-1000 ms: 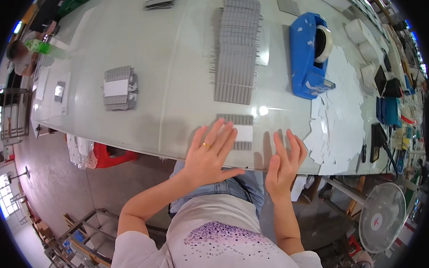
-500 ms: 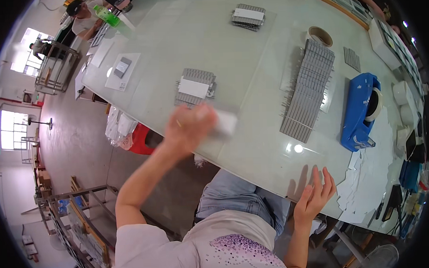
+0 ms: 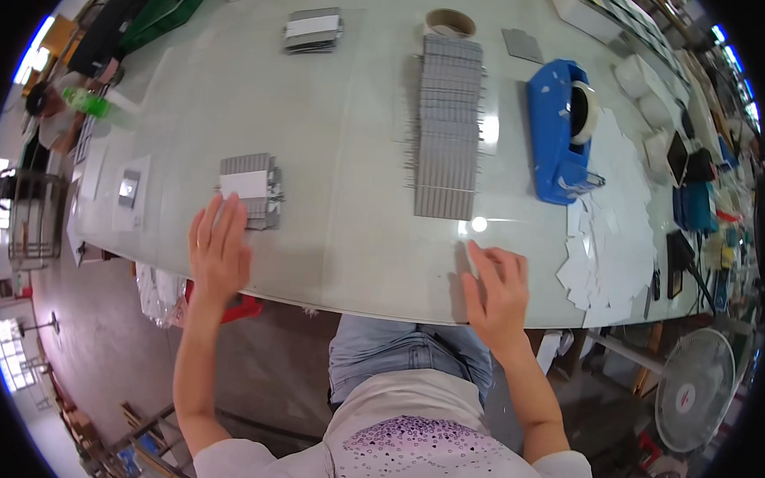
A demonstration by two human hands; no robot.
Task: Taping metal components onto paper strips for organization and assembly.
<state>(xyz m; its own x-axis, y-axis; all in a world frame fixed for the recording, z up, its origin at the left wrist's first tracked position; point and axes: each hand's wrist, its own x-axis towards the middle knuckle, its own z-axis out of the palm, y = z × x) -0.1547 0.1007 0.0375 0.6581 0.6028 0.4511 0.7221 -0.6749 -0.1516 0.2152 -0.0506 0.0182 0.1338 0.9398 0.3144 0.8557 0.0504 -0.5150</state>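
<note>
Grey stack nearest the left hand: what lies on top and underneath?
A white strip lies across the grey stack. The left hand hides the stack's near left corner; whatever lies directly underneath is covered.

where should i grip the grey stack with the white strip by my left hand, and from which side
Take the stack across its near and far edges, probably from above: it lies flat and low, and layers jut unevenly at its right side.
</note>
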